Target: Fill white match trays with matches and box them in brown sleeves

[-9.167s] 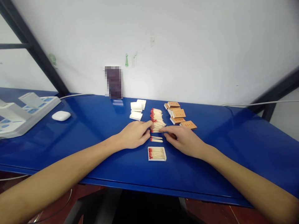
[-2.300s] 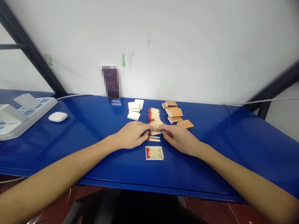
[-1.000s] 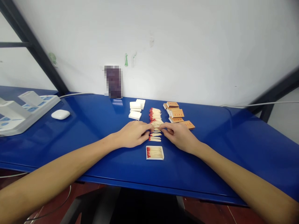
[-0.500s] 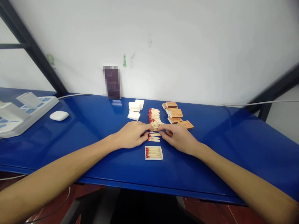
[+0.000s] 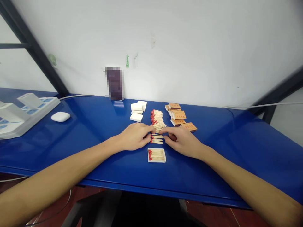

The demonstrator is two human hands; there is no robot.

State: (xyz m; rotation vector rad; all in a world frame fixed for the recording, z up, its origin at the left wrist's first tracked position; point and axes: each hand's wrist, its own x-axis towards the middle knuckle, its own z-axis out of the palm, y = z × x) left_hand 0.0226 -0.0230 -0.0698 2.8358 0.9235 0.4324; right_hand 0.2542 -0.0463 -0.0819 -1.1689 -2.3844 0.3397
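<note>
Matches with red heads lie in a long pile point(image 5: 157, 117) on the blue table, heads to the left. My left hand point(image 5: 134, 136) touches the head side at the pile's near end, its thumb and index finger apart. From the other side, the index fingertip of my right hand point(image 5: 183, 140) touches the stick ends. Its thumb is apart from that finger, and the other fingers curl under. A small separate group of matches point(image 5: 157, 141) lies between my thumbs. Nearer me, a white matchbox tray point(image 5: 165, 157) holds a layer of matches.
White matchbox trays point(image 5: 136, 118) are stacked behind my left hand. Several orange matchbox sleeves point(image 5: 179, 114) lie behind my right. A white earbud case point(image 5: 60, 116) and a power strip point(image 5: 35, 118) are at the left. A pixelated dark object point(image 5: 115, 84) leans on the wall.
My right thumb has drawn back slightly from the matches and away from its index finger. My left hand stays in place. The whole view has shifted a little.
</note>
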